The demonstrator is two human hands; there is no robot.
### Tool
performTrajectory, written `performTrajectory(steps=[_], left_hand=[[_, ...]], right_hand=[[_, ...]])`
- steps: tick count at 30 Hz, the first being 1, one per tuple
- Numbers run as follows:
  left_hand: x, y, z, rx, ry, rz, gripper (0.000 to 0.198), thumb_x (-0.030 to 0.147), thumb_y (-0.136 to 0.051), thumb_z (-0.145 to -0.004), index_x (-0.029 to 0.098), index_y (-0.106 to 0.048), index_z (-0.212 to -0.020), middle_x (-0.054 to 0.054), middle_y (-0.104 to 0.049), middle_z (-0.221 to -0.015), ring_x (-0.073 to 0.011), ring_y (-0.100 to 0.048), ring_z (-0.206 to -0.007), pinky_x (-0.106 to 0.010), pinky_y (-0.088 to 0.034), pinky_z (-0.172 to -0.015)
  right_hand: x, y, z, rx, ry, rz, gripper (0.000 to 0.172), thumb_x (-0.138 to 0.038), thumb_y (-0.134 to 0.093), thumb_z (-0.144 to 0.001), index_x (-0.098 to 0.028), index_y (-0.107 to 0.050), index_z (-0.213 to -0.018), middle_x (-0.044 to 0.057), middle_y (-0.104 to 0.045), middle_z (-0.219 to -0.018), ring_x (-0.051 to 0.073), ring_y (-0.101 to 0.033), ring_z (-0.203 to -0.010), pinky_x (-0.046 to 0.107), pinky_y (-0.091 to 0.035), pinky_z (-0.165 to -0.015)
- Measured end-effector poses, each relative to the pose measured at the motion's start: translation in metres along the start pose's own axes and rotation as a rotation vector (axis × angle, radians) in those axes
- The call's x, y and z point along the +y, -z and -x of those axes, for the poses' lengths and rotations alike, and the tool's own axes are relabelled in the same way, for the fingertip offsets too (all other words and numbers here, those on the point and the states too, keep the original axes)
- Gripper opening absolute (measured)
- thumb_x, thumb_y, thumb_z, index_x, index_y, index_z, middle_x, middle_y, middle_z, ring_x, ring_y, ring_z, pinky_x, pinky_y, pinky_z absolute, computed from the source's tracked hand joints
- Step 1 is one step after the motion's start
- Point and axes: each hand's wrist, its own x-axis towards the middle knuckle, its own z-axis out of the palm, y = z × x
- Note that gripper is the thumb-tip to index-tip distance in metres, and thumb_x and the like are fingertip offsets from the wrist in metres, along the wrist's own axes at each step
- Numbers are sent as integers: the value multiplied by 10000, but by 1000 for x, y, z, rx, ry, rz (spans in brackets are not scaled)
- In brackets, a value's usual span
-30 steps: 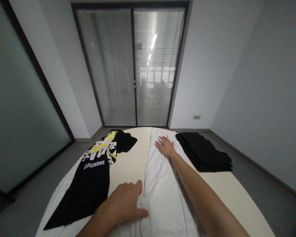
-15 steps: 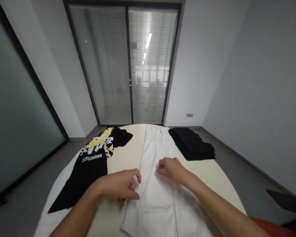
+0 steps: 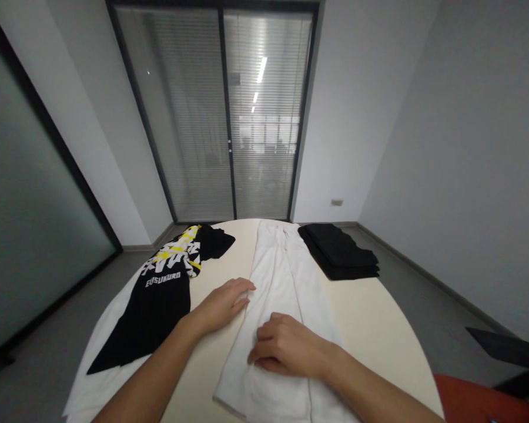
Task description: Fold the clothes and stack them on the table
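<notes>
White trousers point(image 3: 277, 282) lie lengthwise down the middle of the round cream table point(image 3: 379, 329), waistband and drawstring at the far end. My left hand point(image 3: 226, 302) is at their left edge, fingers apart and reaching onto the cloth, holding nothing. Over the lower part of the trousers is my right hand point(image 3: 286, 346), its fingers curled down toward the fabric; whether cloth is pinched under them is hidden.
At the left, a black shirt point(image 3: 158, 311) with white and yellow print lies over white cloth point(image 3: 88, 388). Folded black garments point(image 3: 339, 252) are stacked at the far right. Something red point(image 3: 471, 399) and a dark flat part point(image 3: 506, 348) stand beyond the table's right edge.
My left hand has moved away from me along the trousers' left edge and its fingers have straightened. My right hand has come nearer and a little left. The view has shifted slightly.
</notes>
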Motion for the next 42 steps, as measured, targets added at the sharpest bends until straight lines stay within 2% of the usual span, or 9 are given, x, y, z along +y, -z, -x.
performTrajectory(steps=[4,7,9,12,15,18,25,36,42], left_hand=[[-13,-14,-1,-14,-83,-28,328,229,-476,-967,204,-590,-1274,-78,-609,-1318,-200,-510,-1252,-379,-391,-1106],[-15,-16,-1,-14,-100,-37,323,241,-484,-972,211,-603,-1271,-84,-592,-1344,-206,-491,-1277,-397,-384,-1119],[-16,-16,-1,-8,-98,-34,331,243,-485,-973,213,-600,-1282,-83,-584,-1357,-203,-484,-1286,-394,-378,-1127],[-16,-15,-1,-11,-92,-30,339,246,-483,-975,213,-598,-1292,-82,-578,-1370,-205,-475,-1300,-393,-369,-1136],[-16,-15,-1,-11,-81,-35,346,264,-457,-992,210,-590,-1307,-81,-569,-1380,-206,-471,-1303,-397,-362,-1142],[-17,-16,-2,8,-68,-44,355,264,-391,-1020,207,-583,-1314,-81,-539,-1410,-196,-469,-1307,-384,-356,-1146],[-18,-17,-3,28,-80,-57,348,251,-371,-1027,193,-575,-1303,-81,-567,-1375,-193,-482,-1289,-378,-360,-1143],[-32,-27,-4,78,-136,-46,336,238,-427,-1002,218,-570,-1306,-78,-582,-1359,-210,-505,-1269,-407,-404,-1117],[-31,-26,-5,81,-149,-52,332,237,-433,-1003,219,-584,-1299,-70,-597,-1355,-207,-494,-1281,-409,-398,-1128]], right_hand=[[-2,6,7,55,-25,-166,258,-167,-581,-798,-215,-705,-1020,-5,-704,-780,142,-645,-741,269,-441,-818],[2,15,19,26,-113,-238,271,-144,-584,-721,-216,-701,-954,-47,-647,-670,114,-589,-607,229,-443,-696],[5,19,25,-31,-163,-231,175,-156,-605,-714,-220,-700,-846,-59,-610,-619,101,-538,-545,213,-399,-599],[2,20,25,-30,-171,-147,58,-251,-673,-750,-211,-677,-709,-37,-626,-633,113,-549,-584,247,-399,-659],[-10,14,16,35,-96,-80,269,-444,-742,-739,-225,-712,-892,7,-690,-809,170,-616,-765,306,-406,-799],[-21,5,6,11,-5,-22,456,-530,-720,-752,-244,-681,-1105,31,-694,-940,195,-613,-838,321,-400,-790],[-23,-7,1,-26,67,90,112,-302,-603,-868,-223,-675,-901,8,-671,-791,164,-600,-759,290,-381,-690],[-27,2,1,2,73,45,259,-167,-534,-835,-211,-648,-1062,23,-670,-883,157,-593,-792,268,-415,-709],[-30,-1,1,1,89,31,284,-296,-622,-852,-251,-647,-1132,14,-671,-1003,167,-593,-856,276,-412,-732]])
